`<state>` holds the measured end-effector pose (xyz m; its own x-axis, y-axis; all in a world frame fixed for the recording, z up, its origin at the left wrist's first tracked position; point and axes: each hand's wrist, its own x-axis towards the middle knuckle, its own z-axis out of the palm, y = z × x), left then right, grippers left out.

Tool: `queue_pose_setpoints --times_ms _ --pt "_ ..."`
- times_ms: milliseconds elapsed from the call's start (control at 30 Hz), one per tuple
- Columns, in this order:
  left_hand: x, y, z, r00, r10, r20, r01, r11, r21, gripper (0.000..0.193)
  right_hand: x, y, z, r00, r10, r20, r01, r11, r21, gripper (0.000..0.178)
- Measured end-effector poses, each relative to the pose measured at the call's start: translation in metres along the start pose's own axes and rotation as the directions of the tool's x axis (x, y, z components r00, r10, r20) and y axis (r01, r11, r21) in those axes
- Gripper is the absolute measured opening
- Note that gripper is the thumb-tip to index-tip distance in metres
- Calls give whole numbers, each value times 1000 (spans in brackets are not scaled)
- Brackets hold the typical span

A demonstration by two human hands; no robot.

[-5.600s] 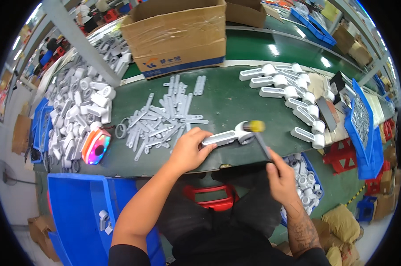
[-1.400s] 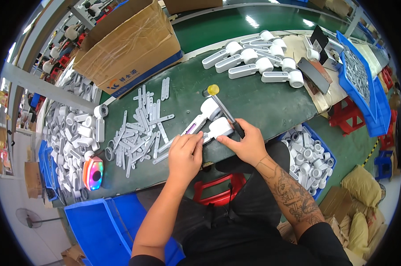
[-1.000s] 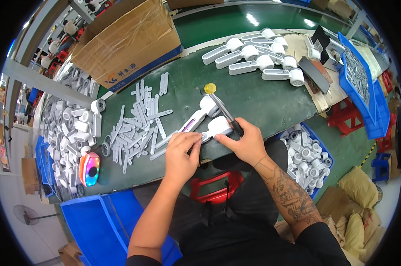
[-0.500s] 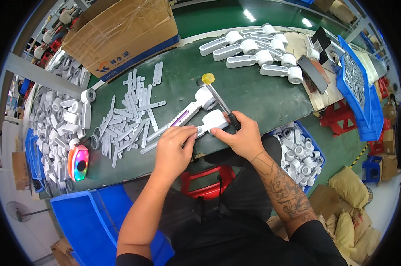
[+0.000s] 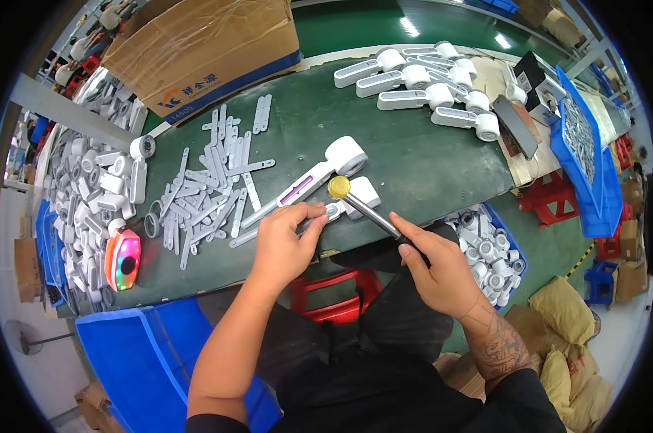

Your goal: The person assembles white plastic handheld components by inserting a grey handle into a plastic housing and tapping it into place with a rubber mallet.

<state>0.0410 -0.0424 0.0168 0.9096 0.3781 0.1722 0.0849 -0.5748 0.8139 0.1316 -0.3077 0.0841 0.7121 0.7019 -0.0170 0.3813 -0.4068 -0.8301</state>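
My right hand [image 5: 436,273] grips a small hammer [image 5: 372,215] by its dark handle. The hammer's yellow head is over a white plastic part with a rounded head [image 5: 365,192], near its neck; whether they touch I cannot tell. My left hand [image 5: 286,237] closes its thumb and fingers on this part's narrow grey-white handle, which lies on the green tabletop and is partly hidden by the hand. Just beyond lies a second such part [image 5: 347,154], with a purple strip showing in its handle's slot. Left of these, many flat grey strips [image 5: 212,180] are heaped.
Finished-looking white parts [image 5: 406,97] lie in a group at the far right. More are piled at the left [image 5: 99,187], near a lit-up speaker-like device [image 5: 126,261]. A cardboard box [image 5: 204,61] stands at the back; a filled blue bin [image 5: 496,238] is right of me.
My right hand has left the white part and drawn back toward the right. The hammer's head has swung down from beyond the parts to over the nearer one. My left hand has stayed on its handle.
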Motion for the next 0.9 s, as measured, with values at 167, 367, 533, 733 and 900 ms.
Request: queue_pose_setpoints --times_ms 167,367,533,733,900 --pt "3 6 0 1000 -23 17 24 999 -23 12 -5 -4 1 1000 8 -26 -8 1000 8 48" --pt "2 2 -1 1000 11 7 -10 999 -31 12 -6 3 9 998 63 -17 -64 996 -66 51" --pt "-1 3 -1 1000 13 -1 -13 999 -29 16 -6 15 15 998 13 61 -4 988 -153 53" --pt "-27 1 -24 982 171 -81 -142 948 284 34 -14 -22 3 995 -57 -79 56 998 -11 52" --pt "-34 -17 -24 1000 2 -14 0 992 128 30 -9 -1 24 988 -10 151 52 959 -280 54"
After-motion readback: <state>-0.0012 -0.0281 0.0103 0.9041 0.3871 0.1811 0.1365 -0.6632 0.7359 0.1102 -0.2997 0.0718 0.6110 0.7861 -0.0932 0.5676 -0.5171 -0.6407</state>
